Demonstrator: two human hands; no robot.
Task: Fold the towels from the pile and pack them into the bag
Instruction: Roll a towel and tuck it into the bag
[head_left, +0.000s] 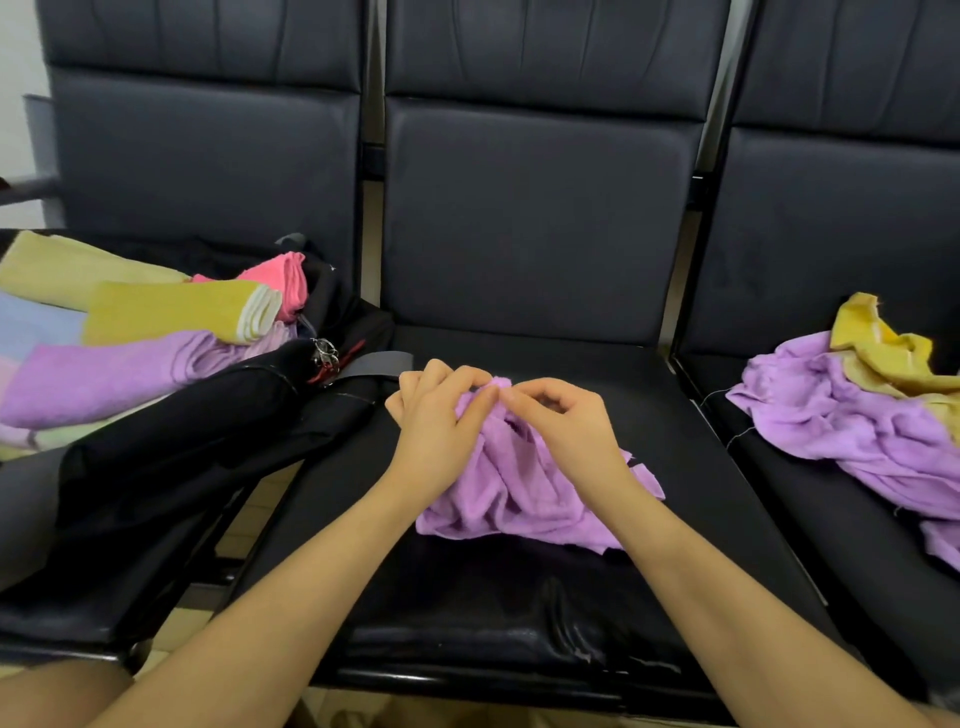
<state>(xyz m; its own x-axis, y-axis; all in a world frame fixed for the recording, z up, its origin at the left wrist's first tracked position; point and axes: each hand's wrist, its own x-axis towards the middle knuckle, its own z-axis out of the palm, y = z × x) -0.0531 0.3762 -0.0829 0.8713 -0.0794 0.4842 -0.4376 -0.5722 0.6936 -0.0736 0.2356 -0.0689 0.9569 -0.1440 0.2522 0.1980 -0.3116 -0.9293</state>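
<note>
Three dark padded chairs (535, 218) joined in a row, their glossy seats and creased backrests evenly lit, with a pale wall (18, 62) at upper left and tan floor tiles (244, 525) visible between the seats.

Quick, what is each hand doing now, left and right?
Left hand: pinches the purple towel at its top edge.
Right hand: pinches the same towel beside it.

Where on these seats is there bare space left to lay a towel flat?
Bare patches: the middle seat in front of the crumpled purple towel, and behind it toward the backrest. Crowded: the left seat under the black bag and folded towels; the right seat's towel pile.
</note>
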